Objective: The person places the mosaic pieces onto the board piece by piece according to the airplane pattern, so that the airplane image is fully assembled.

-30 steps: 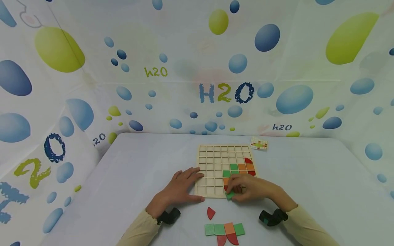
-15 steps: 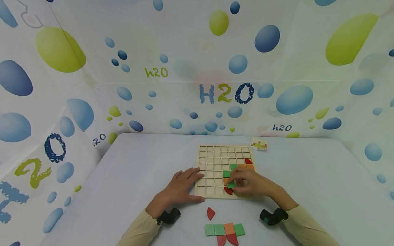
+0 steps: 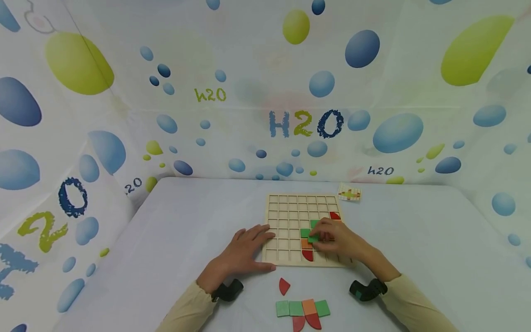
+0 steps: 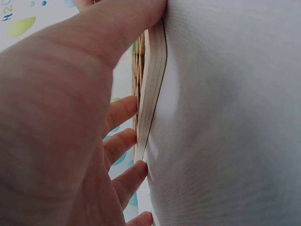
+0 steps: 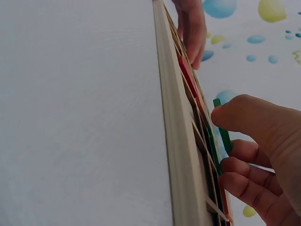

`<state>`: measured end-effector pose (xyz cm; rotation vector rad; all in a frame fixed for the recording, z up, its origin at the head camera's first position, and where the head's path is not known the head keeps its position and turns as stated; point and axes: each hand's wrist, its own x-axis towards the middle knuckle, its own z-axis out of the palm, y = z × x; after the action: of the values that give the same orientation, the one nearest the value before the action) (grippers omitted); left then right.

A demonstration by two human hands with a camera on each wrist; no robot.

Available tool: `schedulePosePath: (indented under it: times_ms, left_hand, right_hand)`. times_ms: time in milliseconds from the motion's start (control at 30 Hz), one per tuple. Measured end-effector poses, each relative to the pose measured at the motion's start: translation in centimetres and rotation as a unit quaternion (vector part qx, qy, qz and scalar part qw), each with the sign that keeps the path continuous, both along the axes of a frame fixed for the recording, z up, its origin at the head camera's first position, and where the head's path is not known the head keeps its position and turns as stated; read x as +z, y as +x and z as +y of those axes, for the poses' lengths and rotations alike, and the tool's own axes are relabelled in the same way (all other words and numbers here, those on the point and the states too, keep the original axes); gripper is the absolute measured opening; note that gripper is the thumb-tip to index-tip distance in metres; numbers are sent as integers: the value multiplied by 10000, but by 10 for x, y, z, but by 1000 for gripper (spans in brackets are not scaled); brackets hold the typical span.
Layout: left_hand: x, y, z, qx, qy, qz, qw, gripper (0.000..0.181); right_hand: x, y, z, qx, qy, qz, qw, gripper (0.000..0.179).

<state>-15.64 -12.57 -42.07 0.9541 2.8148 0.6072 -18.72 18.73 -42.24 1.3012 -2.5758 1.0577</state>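
Observation:
My right hand (image 3: 338, 240) pinches a green square tile (image 3: 312, 240) between thumb and fingers, over the right half of a wooden grid board (image 3: 284, 224). In the right wrist view the tile (image 5: 225, 139) stands on edge just above the board. Green, orange and red tiles fill several cells there, including an orange square (image 3: 306, 244) and a red quarter-circle (image 3: 307, 255) near the front; my right hand hides some. My left hand (image 3: 244, 251) lies along the board's left edge, fingers fairly straight, with fingertips touching its side (image 4: 151, 89) in the left wrist view.
In front of the board, a red quarter-circle (image 3: 284, 286) lies alone. Nearer still is a cluster of green squares (image 3: 282, 309), an orange square (image 3: 309, 306) and red quarter-circles (image 3: 313, 321). A small pattern card (image 3: 350, 192) lies beyond the far right corner.
My right hand has carried the green tile from the board's front edge farther up over the board, uncovering the red quarter-circle near the front. My left hand has stayed in place.

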Motion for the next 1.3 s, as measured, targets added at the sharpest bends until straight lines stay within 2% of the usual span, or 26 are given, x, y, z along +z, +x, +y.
schedulePosePath:
  times_ms: [400, 633, 900, 1300]
  left_hand:
    - [3, 0, -1, 4, -42, -9, 10000, 73]
    - [3, 1, 0, 11, -33, -60, 10000, 73]
    - [1, 1, 0, -8, -3, -29, 10000, 73]
    - [0, 0, 0, 17, -32, -36, 10000, 74]
  right_hand:
    - [-4, -2, -3, -522, -123, -276, 9982, 20]
    - [-6, -4, -5, -708, -257, -57, 9971, 21]
    - [-7, -10, -10, -928, -73, -8, 9957, 14]
    - [-2, -14, -18, -1490, 278, -350, 9878, 10]
